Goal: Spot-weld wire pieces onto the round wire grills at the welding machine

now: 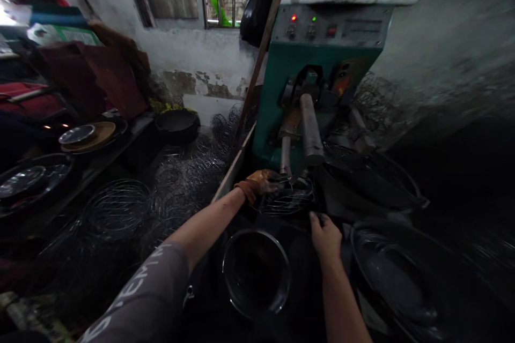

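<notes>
A round wire rack [287,202] sits beneath the arms of a green welding machine [277,86]. My left hand [262,182], in a stained orange-brown glove, grips the rack's left rear edge, close to the lower metal arm [285,156]. Above the rack, a thicker cylindrical arm [311,131] juts toward me. Bare and closed, my right hand [326,237] is just off the rack's near right side, thumb and finger pressed together. What they hold, if anything, is too dark to see. A metal ring [227,270] lies in front of me, between my forearms.
Piles of wire racks [116,209] cover the floor to the left. A large dark basin [402,273] stands at right, another black basin [177,124] by the wall. A wooden board [235,161] runs along the machine's left side. Red and green lamps glow on the control panel [328,27].
</notes>
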The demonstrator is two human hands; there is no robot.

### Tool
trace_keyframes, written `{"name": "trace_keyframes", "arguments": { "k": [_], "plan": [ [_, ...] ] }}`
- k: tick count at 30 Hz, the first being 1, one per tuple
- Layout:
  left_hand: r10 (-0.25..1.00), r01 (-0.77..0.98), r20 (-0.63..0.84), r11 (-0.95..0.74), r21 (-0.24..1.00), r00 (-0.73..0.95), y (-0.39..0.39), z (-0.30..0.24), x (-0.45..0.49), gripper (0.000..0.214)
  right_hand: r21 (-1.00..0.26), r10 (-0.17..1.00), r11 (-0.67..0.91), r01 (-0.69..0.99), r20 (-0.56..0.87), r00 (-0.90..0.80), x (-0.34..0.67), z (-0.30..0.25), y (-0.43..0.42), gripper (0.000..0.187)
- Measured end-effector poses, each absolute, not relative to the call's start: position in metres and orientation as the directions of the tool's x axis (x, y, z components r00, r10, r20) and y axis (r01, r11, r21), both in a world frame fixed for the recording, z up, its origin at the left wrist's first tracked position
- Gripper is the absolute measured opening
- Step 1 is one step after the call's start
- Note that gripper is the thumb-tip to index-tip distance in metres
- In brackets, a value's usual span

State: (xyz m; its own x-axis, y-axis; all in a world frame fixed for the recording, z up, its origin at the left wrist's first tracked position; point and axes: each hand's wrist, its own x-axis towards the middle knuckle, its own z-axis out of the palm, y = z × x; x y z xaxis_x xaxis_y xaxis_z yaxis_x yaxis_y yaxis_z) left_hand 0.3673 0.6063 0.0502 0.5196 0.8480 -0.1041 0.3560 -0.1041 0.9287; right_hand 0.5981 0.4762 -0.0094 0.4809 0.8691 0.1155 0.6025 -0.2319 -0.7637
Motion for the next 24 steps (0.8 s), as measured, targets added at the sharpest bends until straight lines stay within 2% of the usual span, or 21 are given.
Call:
{"name": "trace_keyframes", "arguments": {
  "k": [4,10,16,19,24],
  "plan": [
    [0.859,0.334,-0.138,-0.041,0.942,0.493,0.605,0.045,0.37,0.042,-0.757,0.868,-0.232,0.61,0.121,0.481,0.597,-0.009,0.477,0.066],
    [0.859,0.264,-0.059,-0.09,0.96,0.508,0.605,0.039,0.375,0.036,-0.739,0.887,-0.209,0.641,0.132,0.442,0.597,-0.011,0.481,0.064],
    [0.878,0.276,-0.133,0.001,0.961,0.459,0.608,0.031,0.377,0.044,-0.708,0.884,-0.231,0.667,0.133,0.448,0.602,-0.02,0.482,0.068],
    [0.859,0.233,-0.134,0.017,0.972,0.495,0.608,0.03,0.376,0.045,-0.704,0.884,-0.243,0.667,0.123,0.452,0.603,-0.02,0.481,0.069],
    [0.881,0.285,-0.127,-0.01,0.959,0.457,0.608,0.033,0.377,0.047,-0.724,0.885,-0.249,0.644,0.1,0.455,0.601,-0.015,0.479,0.065]
  ]
}}
